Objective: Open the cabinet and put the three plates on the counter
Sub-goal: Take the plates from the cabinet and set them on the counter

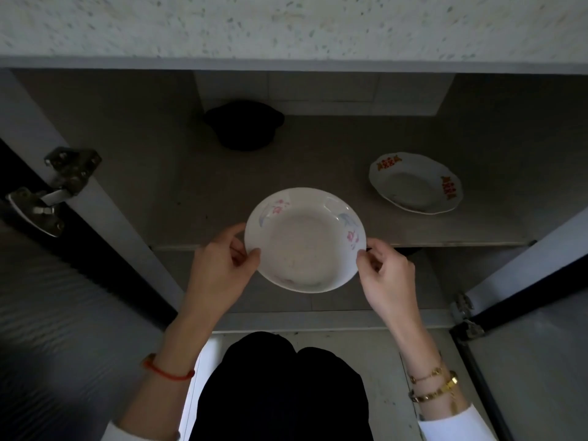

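My left hand and right hand pinch the flower plate by its rim, fingers closed on it. Another plate sits on the shelf.

A dark, rounded lidded pot with small side handles sits far back on the grey shelf, left of centre, in shadow. Pale tiles line the wall behind it. A metal hinge shows at the left and a smaller metal hinge at the near right. The pale speckled floor lies nearest.
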A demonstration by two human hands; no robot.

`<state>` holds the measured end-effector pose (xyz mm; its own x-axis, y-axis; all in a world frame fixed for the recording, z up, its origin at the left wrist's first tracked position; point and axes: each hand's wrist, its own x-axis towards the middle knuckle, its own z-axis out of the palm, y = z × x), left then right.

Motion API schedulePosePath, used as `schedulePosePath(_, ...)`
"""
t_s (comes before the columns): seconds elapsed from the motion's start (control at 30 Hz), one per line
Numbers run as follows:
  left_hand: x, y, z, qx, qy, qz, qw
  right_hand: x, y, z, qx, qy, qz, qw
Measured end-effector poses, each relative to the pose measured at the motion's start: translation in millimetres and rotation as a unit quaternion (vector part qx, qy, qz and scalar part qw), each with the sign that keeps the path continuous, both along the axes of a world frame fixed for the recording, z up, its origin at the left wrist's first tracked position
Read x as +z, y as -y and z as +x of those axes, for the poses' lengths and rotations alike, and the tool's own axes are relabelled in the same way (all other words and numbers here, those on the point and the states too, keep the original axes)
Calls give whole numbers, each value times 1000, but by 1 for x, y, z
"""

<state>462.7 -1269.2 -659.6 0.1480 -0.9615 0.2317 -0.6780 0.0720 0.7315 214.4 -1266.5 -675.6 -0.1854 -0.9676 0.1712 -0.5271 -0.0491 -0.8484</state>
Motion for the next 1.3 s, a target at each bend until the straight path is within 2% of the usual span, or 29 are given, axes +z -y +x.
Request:
schedulePosePath(0.3,28,-5,2,-6,-7,47,999,31,-8,3,-21,-17,41,999)
schedulePosePath(0.6,91,-38,2,9,-56,114,992,101,-33,7,-12,-19,102,995)
schedulePosePath(0.97,198,-143,-9,60,-67,215,972,202,-116,-2,62,-80,202,974)
schedulePosePath(1.07,234,-168,-13,79,-80,241,964,234,-135,-4,68,-72,216,971)
schedulePosePath(1.3,331,-200,-25,96,-78,219,968,333,-159,-15,91,-74,201,973)
